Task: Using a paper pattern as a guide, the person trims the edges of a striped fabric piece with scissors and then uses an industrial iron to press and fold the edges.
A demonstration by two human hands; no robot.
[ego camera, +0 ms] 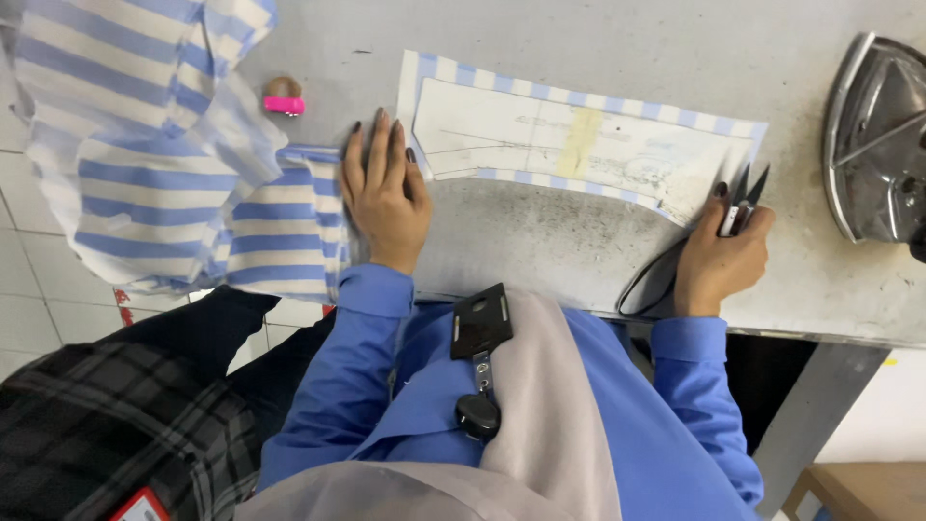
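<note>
The paper pattern (569, 145) lies flat on a blue-striped fabric strip (579, 101) on the bench (540, 241), a narrow striped margin showing round it, so trimming looks largely done. The right hand (719, 256) grips small thread snips (743, 198) at the pattern's right end; the left hand (384, 193) lies open, flat, at its left end, on the striped garment (174, 183).

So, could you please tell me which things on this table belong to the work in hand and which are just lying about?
In use:
- left hand flat on striped fabric
- right hand holding thread snips
- paper pattern lying on a striped strip

Lying about:
- pink-tipped small object
- metal iron at the table's edge
</note>
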